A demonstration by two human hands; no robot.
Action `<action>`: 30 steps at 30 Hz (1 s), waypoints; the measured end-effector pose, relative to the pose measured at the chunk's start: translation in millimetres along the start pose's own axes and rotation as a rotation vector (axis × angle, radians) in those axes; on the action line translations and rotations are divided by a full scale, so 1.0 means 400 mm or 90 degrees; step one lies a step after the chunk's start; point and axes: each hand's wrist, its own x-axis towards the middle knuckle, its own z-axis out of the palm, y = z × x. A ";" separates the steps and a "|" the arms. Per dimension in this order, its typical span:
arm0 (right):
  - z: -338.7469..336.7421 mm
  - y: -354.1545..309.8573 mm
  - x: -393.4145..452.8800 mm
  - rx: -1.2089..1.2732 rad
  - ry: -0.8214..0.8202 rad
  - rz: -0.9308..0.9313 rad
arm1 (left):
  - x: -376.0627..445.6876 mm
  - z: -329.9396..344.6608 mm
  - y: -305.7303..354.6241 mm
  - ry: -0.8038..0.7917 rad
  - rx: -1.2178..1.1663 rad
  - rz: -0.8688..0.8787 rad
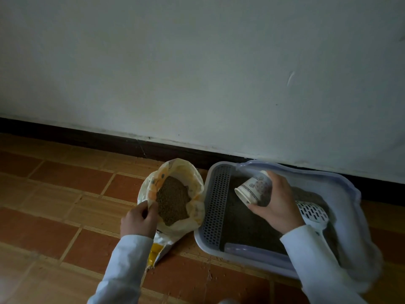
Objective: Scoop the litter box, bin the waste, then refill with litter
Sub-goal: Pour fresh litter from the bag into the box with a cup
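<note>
Floor: brown and orange tiles (72,183), dim light; scattered crumbs near the bag's base.
Wall: pale plaster (197,62) with a dark skirting board (87,137) along the bottom.
Litter bag: pale yellow bag (192,207) standing on the tiles just left of the box, mouth rolled open, brown-green granules (173,200) showing inside.
Left hand: left hand (138,222) at the near-left lip of the bag, thumb and fingers pinching the rolled edge; pale sleeve (122,264) behind it.
Litter box: lavender-white tray (341,185) on the floor against the skirting, touching or nearly touching the bag; perforated grid panel (215,205) along its left side, dark litter (241,220) filling the middle.
Right hand: right hand (278,205) above the box, fingers curled round a patterned paper cup (254,189).
Cup: tipped on its side, mouth aimed left and down over the litter; whether anything is inside, cannot tell.
Scoop: white slotted scoop (311,212) lying in the box on the right, partly hidden under the right wrist.
</note>
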 end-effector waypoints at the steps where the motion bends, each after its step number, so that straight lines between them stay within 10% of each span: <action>1: -0.002 0.003 0.000 -0.011 -0.015 0.002 | 0.000 0.000 0.000 0.002 0.000 0.001; 10: -0.031 0.008 0.003 -0.075 -0.091 0.008 | -0.003 -0.001 -0.002 0.009 -0.026 0.011; 19: -0.050 -0.002 0.034 -0.270 0.092 -0.062 | -0.004 -0.001 -0.007 0.012 -0.028 0.021; 30: 0.084 -0.270 0.042 0.161 -0.143 -0.199 | -0.014 -0.013 -0.025 0.019 0.018 0.039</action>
